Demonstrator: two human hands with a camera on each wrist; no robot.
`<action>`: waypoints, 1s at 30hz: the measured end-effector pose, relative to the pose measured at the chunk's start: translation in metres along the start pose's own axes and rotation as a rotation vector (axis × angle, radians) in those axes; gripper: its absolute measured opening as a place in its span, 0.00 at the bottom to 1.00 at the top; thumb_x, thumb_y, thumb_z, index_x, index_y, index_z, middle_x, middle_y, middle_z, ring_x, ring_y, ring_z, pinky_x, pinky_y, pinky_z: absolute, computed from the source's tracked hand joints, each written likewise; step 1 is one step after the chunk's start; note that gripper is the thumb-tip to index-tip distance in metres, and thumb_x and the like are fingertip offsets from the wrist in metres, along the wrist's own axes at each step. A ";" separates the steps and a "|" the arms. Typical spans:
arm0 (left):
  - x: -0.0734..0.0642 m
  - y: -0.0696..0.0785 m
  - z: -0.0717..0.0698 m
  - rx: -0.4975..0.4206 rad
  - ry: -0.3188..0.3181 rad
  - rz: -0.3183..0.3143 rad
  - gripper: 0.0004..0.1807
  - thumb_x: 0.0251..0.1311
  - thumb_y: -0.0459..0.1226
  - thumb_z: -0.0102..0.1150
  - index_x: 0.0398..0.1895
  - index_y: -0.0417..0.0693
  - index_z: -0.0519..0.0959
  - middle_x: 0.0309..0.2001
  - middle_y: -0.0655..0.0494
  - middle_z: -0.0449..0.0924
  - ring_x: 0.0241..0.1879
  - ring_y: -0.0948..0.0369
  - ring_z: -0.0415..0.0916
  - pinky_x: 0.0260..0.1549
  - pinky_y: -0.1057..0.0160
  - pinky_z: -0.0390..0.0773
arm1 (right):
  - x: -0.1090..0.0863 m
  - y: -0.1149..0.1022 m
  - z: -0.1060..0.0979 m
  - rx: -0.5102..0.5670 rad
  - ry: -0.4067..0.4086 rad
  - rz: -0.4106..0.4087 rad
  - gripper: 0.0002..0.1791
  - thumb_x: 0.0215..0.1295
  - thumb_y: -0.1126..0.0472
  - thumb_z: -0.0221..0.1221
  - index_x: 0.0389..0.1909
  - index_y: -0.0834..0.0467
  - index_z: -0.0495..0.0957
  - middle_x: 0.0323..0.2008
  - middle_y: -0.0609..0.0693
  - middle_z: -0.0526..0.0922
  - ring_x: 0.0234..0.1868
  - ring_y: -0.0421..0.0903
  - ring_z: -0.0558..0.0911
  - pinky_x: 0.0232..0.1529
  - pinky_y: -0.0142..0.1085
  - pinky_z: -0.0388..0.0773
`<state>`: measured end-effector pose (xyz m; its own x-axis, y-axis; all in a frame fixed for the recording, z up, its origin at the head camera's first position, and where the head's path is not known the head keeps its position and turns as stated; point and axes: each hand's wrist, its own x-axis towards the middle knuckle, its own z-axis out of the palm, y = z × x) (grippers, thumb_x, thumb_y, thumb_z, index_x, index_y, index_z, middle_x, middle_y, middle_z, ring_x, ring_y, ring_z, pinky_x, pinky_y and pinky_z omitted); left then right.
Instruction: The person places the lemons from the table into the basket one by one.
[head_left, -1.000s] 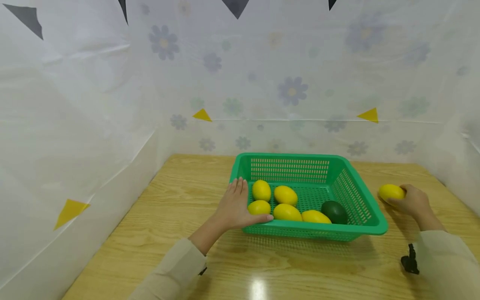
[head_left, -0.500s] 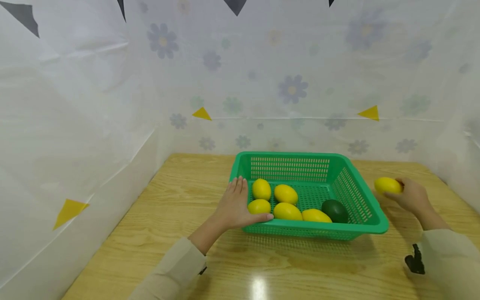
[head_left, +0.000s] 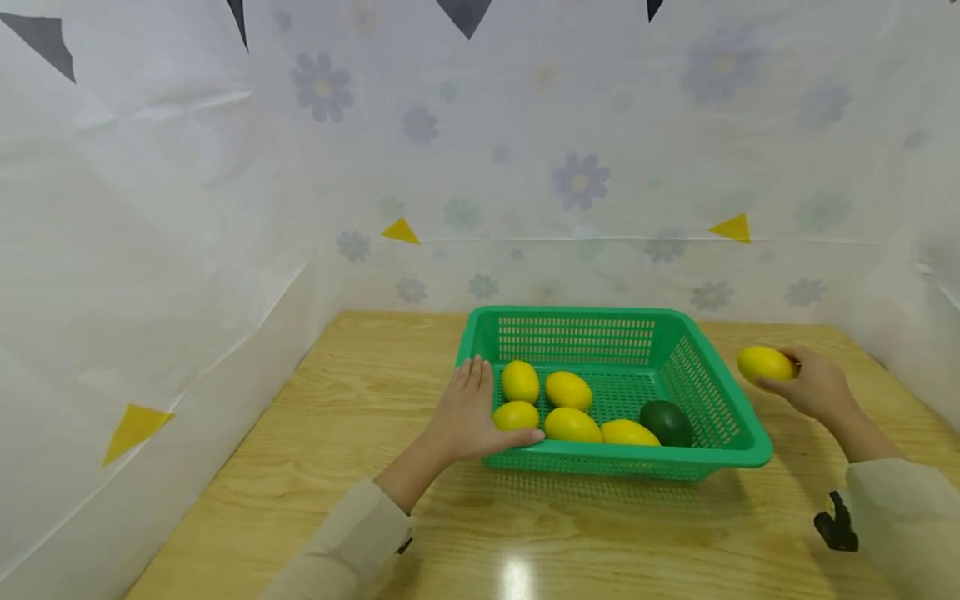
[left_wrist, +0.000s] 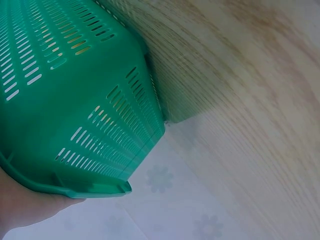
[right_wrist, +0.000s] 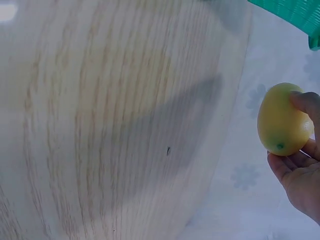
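Observation:
On the wooden table stands a green plastic basket with slotted walls. Inside it lie several yellow lemons, mostly toward the left and front, and one dark green avocado-like fruit at the right front. My left hand rests on the basket's front left corner, fingers straight and thumb along the front rim. In the left wrist view only part of that hand shows against the basket wall. To the right of the basket, my right hand pinches another lemon between thumb and fingers, above the table.
The wooden table reaches back to a pale flower-printed sheet, with white sheeting at both sides. Bare wood shows left of and in front of the basket. A dark device is at the right sleeve.
My right hand has lifted the lemon off the table and brought it up and left, closer to the basket's right rim. The left hand and the basket have stayed in place.

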<state>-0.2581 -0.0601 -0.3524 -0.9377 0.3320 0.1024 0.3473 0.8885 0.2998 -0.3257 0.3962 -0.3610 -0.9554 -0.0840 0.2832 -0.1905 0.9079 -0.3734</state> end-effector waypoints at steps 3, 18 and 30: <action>0.000 -0.001 0.000 0.002 0.002 0.002 0.62 0.49 0.70 0.49 0.71 0.33 0.42 0.73 0.38 0.37 0.73 0.46 0.35 0.72 0.49 0.41 | 0.000 -0.003 -0.003 0.009 -0.001 -0.001 0.34 0.63 0.57 0.58 0.55 0.83 0.60 0.46 0.81 0.67 0.39 0.70 0.72 0.33 0.53 0.73; -0.001 0.000 0.001 0.001 0.002 0.004 0.61 0.49 0.70 0.48 0.71 0.33 0.42 0.73 0.38 0.37 0.73 0.46 0.35 0.72 0.49 0.40 | 0.000 -0.011 -0.012 0.023 0.021 -0.008 0.35 0.63 0.54 0.57 0.54 0.82 0.60 0.46 0.81 0.67 0.40 0.70 0.72 0.32 0.52 0.74; 0.000 0.000 0.002 -0.008 0.011 -0.004 0.61 0.49 0.70 0.49 0.72 0.34 0.42 0.73 0.39 0.37 0.73 0.46 0.34 0.72 0.49 0.41 | 0.004 -0.021 -0.017 0.017 0.005 0.000 0.36 0.63 0.53 0.57 0.57 0.80 0.59 0.47 0.80 0.67 0.41 0.70 0.72 0.32 0.51 0.74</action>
<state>-0.2579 -0.0599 -0.3543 -0.9392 0.3246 0.1119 0.3433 0.8874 0.3076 -0.3218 0.3838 -0.3365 -0.9544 -0.0818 0.2871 -0.1942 0.9006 -0.3888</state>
